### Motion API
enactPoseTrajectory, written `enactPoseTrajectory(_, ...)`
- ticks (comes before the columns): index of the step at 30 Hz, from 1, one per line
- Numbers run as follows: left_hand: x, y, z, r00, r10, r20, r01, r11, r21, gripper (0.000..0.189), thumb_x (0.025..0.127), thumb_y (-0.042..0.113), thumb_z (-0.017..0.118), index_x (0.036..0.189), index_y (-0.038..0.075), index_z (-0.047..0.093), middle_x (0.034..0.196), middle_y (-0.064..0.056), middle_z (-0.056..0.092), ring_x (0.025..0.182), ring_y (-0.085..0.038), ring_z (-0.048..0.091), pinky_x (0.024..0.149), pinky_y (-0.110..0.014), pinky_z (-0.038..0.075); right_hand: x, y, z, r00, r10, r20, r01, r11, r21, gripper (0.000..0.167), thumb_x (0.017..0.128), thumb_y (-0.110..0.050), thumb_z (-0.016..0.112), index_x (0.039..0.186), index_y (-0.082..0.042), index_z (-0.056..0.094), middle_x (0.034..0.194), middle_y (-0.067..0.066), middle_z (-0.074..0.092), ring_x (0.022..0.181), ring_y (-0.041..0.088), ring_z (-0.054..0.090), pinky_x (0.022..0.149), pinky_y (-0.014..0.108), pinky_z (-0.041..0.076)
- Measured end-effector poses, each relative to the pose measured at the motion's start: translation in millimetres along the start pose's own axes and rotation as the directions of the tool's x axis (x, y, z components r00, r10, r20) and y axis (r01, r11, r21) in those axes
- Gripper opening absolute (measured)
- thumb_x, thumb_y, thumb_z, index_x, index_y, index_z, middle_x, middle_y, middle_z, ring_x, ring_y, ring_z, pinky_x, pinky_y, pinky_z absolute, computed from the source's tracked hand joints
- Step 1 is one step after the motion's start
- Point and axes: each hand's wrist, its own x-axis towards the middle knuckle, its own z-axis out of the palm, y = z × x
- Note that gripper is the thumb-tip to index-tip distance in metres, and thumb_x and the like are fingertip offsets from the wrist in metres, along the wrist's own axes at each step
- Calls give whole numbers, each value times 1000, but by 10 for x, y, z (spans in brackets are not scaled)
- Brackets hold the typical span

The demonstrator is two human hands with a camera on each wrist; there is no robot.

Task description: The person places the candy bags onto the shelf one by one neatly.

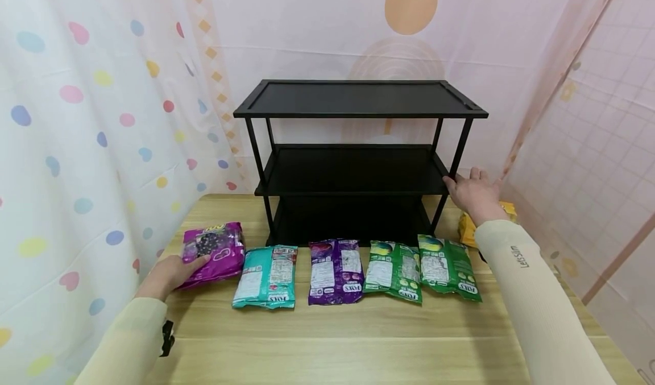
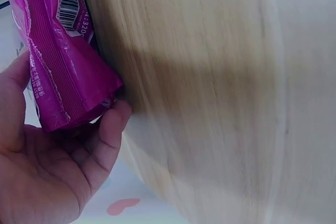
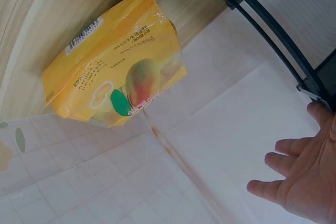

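Left hand [image 1: 171,275] grips magenta bag [image 1: 217,252], contents unclear; right hand [image 1: 477,196], fingers spread, touches rack [image 1: 358,98]. 4 bags [image 1: 335,272] between.

There are six bags [image 1: 222,254], two of them green, and one rack [image 1: 358,99] with three shelves [image 1: 353,169].

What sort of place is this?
Probably a staged tabletop set-up indoors: patterned curtains surround a wooden table, where bags lie in front of a black rack.
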Motion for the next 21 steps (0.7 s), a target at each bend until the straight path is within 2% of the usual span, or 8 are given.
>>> enactPoseTrajectory(3,-9,-6,-4,1000,-14,6,14,999,-39,111,95,73,31,131,-32,31,129,-50,39,115,-60,47,95,-62,42,-2,-7,6,1000,5,2,-5,1000,7,76,105,-54,12,151,2,34,145,40,23,135,55,17,102,79,9)
enactPoseTrajectory(8,-15,-29,-8,998,-50,23,53,991,-121,115,93,75,35,132,-32,27,129,-50,39,106,-51,53,95,-61,43,14,-27,19,1000,0,4,0,1000,1,74,106,-53,14,152,1,33,146,39,22,135,55,17,101,79,10)
enactPoseTrajectory(13,-7,-40,-16,998,-53,19,55,989,-138,113,93,73,38,131,-33,27,127,-49,40,98,-45,52,95,-59,44,22,-41,31,1000,-2,-5,2,1000,-7,70,107,-50,16,152,1,34,142,38,27,131,53,22,100,80,12)
enactPoseTrajectory(15,-1,-43,-14,998,-52,19,54,988,-146,113,93,72,39,131,-33,26,128,-50,38,101,-47,51,96,-59,43,23,-40,33,1000,3,-3,-3,1000,-1,71,107,-50,15,152,1,34,141,38,27,131,53,22,100,80,11)
enactPoseTrajectory(19,16,-50,-14,997,-65,31,70,975,-213,113,93,72,42,136,-31,21,136,-50,29,118,-57,43,102,-62,36,30,-31,35,1000,14,1,-14,1000,22,75,106,-54,12,152,0,34,141,38,26,132,53,21,101,79,10)
enactPoseTrajectory(21,25,-53,-17,997,-71,29,76,964,-256,113,93,71,45,138,-29,19,138,-49,27,121,-57,39,104,-63,34,32,-24,32,1000,18,1,-18,999,31,76,105,-55,11,152,0,33,142,38,25,132,53,20,101,79,10)
